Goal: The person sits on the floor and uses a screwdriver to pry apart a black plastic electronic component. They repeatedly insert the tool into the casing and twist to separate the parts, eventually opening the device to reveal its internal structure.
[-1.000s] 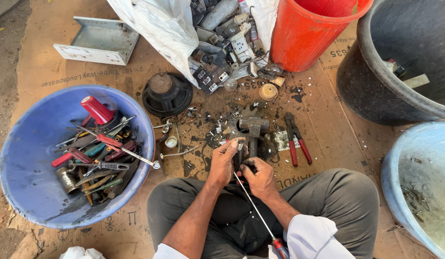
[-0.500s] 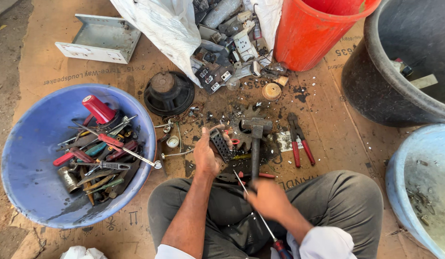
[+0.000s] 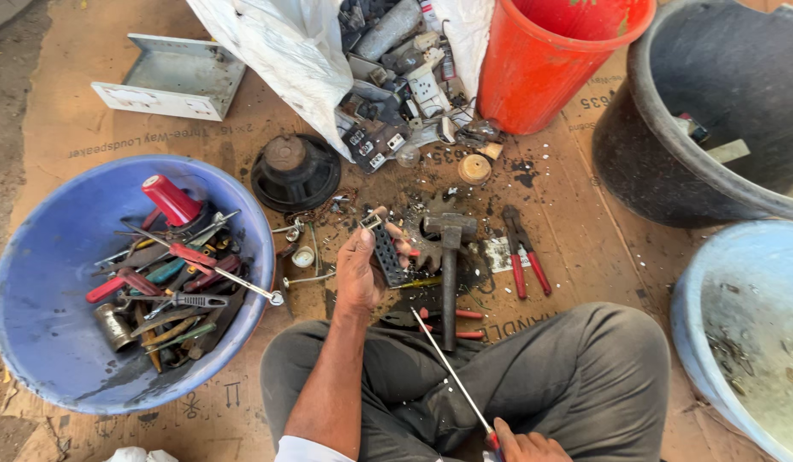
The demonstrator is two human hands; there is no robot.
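Left hand (image 3: 360,272) grips dark slotted part (image 3: 386,254), lifted clear for inspection. Right hand (image 3: 525,447) closed on long screwdriver (image 3: 452,372), drawn back. Hammer (image 3: 449,265) lies within reach.

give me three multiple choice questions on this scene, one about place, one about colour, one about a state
1. Where does the hammer lie?
A. in the blue basin
B. on the cardboard in front of the person
C. in the black tub

2. What colour is the bucket at the top?
A. red
B. green
C. white

3. What is the left hand doing?
A. resting empty
B. holding a small dark grid-like part
C. gripping the pliers

Answers:
1 B, it lies on the cardboard near the knees.
2 A, its wall is plainly red.
3 B, the fingers close around the part.
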